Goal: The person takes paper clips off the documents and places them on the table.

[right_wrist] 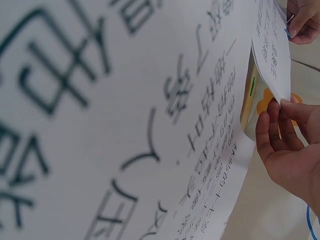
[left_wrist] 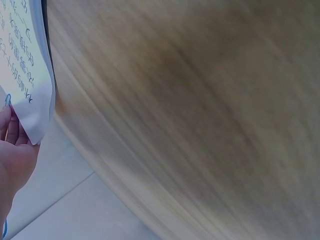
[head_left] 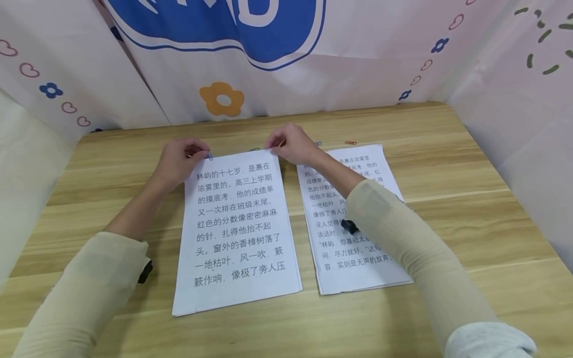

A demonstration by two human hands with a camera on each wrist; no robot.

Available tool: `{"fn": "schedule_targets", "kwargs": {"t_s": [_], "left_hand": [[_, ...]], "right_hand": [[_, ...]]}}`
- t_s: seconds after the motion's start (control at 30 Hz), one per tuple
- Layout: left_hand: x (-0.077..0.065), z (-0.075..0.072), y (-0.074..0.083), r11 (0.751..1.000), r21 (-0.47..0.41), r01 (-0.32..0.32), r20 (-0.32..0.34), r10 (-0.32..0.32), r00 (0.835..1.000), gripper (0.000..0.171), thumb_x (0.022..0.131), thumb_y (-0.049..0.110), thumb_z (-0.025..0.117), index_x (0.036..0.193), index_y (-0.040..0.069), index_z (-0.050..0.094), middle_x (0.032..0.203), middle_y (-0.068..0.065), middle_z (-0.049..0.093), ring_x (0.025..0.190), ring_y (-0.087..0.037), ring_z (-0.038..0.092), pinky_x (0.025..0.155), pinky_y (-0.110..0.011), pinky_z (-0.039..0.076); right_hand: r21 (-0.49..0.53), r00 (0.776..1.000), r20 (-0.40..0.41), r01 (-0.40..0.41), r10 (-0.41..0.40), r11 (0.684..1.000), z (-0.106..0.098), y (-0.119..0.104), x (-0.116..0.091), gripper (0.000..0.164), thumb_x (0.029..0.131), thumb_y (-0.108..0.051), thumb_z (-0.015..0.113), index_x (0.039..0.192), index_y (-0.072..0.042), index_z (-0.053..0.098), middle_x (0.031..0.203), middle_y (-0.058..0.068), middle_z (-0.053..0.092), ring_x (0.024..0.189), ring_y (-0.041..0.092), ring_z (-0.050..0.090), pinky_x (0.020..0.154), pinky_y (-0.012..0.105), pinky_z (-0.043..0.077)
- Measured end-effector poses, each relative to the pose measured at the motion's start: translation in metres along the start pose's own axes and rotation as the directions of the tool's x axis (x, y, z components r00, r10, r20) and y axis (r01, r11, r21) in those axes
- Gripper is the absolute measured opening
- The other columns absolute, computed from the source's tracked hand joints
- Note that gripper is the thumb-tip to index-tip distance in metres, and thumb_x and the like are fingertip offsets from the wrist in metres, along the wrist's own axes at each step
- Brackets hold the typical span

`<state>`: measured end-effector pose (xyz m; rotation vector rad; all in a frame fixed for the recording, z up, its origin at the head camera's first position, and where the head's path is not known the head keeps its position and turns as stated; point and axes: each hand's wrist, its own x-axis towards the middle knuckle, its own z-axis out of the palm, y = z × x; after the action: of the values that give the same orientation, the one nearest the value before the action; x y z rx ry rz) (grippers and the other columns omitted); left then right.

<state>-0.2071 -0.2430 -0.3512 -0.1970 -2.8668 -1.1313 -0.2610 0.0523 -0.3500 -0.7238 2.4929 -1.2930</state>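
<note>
Two stacks of printed paper lie side by side on the wooden table. At the top left corner of the left stack (head_left: 237, 223), my left hand (head_left: 176, 161) pinches a blue paper clip (head_left: 209, 156) against the sheets; the clip also shows in the left wrist view. My right hand (head_left: 293, 144) pinches the same stack's top right corner between thumb and fingers, seen closely in the right wrist view, where that edge is raised off the table. The right stack (head_left: 322, 238) lies under my right forearm, which hides part of its text.
Beyond the stacks, a green paper clip (head_left: 254, 149), another blue paper clip (head_left: 318, 143) and a red paper clip (head_left: 351, 142) lie on the table (head_left: 470, 199). A printed cloth backdrop (head_left: 358, 59) hangs behind the table's far edge.
</note>
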Motion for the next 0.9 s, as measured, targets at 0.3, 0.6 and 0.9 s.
{"fn": "schedule_targets", "kwargs": {"t_s": [0.3,0.6,0.9], "left_hand": [[-0.0016,0.0000,0.0027,0.999,-0.024,0.034,-0.010,-0.034,0.999,0.016,0.105,0.003,0.059,0.114,-0.007,0.068,0.111,-0.027,0.068,0.096,-0.030,0.061,0.071,-0.012,0.044],[-0.0003,0.0000,-0.0017,0.997,-0.055,0.054,-0.034,-0.056,0.998,0.015,0.103,0.004,0.063,0.112,-0.005,0.069,0.111,-0.025,0.069,0.094,-0.023,0.063,0.074,-0.010,0.046],[0.0001,-0.0010,-0.0012,0.988,-0.116,0.100,-0.053,-0.107,0.993,0.016,0.101,0.006,0.067,0.111,-0.006,0.070,0.111,-0.024,0.071,0.084,-0.002,0.062,0.074,-0.009,0.049]], "right_hand": [[0.004,1.000,-0.004,-0.003,0.003,1.000,0.0002,0.0002,-0.0003,0.013,0.098,0.000,0.067,0.105,-0.004,0.077,0.102,0.008,0.072,0.091,0.022,0.063,0.076,0.028,0.052],[0.003,1.000,-0.014,0.005,-0.005,1.000,0.0015,0.0016,0.0008,0.013,0.098,0.001,0.067,0.104,-0.004,0.077,0.101,0.007,0.073,0.092,0.021,0.064,0.077,0.028,0.053],[0.005,1.000,-0.007,-0.005,0.006,1.000,0.0003,0.0009,0.0016,0.013,0.098,0.000,0.067,0.105,-0.004,0.077,0.101,0.007,0.072,0.091,0.021,0.063,0.075,0.028,0.053]]}}
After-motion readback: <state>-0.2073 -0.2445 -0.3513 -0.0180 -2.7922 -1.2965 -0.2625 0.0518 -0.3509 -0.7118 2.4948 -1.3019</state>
